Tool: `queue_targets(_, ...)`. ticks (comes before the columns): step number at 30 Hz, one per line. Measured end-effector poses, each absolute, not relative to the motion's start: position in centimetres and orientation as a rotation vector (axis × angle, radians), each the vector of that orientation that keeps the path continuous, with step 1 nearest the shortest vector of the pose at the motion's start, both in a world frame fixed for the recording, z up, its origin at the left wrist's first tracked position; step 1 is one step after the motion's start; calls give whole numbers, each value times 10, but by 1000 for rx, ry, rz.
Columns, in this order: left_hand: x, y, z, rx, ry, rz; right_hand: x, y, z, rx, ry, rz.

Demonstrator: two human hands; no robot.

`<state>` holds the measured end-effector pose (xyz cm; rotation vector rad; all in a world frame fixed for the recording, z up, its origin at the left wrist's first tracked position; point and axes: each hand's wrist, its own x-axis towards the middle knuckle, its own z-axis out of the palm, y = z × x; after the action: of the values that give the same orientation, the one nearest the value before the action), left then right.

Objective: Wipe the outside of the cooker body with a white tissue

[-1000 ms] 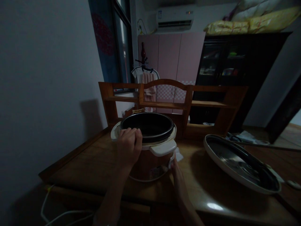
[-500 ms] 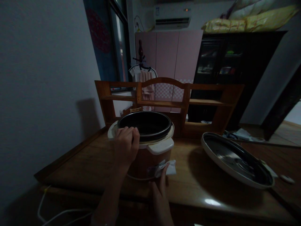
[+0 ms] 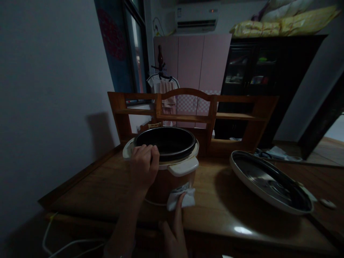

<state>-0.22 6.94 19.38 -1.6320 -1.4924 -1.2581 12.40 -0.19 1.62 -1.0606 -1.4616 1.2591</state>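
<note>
Left hand: left hand (image 3: 143,166) is clenched over the near left rim of the rice cooker (image 3: 168,172), fingers curled onto the edge of the dark inner pot (image 3: 166,141).
Right hand: right hand (image 3: 174,233) reaches up from below, fingertips (image 3: 180,200) pressing a white cloth (image 3: 180,197) flat against the lower front of the cooker's body; the fingers are stretched out, not wrapped around the cloth.
Rice cooker: stands uncovered near the back of the wooden table (image 3: 215,211), orange-brown body with a pale rim and a pale handle facing forward.
Lid: lid (image 3: 270,182) lies upside down on the table to the right, well apart from the cooker, shiny inner side up.
Behind: a wooden shelf unit (image 3: 193,107) stands just behind the cooker.
Left edge: a white cord (image 3: 64,243) hangs below the table's corner.
Light: dim room, fine detail hard to tell.
</note>
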Motion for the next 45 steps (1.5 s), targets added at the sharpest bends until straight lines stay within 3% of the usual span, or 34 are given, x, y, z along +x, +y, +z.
queue_targets(13,-1,69,196,-1636,-1488,-1255,144,-11,14,-776,-1632,1309)
queue_targets(27,0,72,193,-1582,-1475,-1290,176,9,51,-1009,-1504,1170)
queue_targets(36,-7,76,188,-1595,-1364,-1280,206,10,87,-1045,-1322,1246)
queue_targets(45,-8,75,190,-1621,-1358,-1268,245,19,85,-1135,-1308,1031)
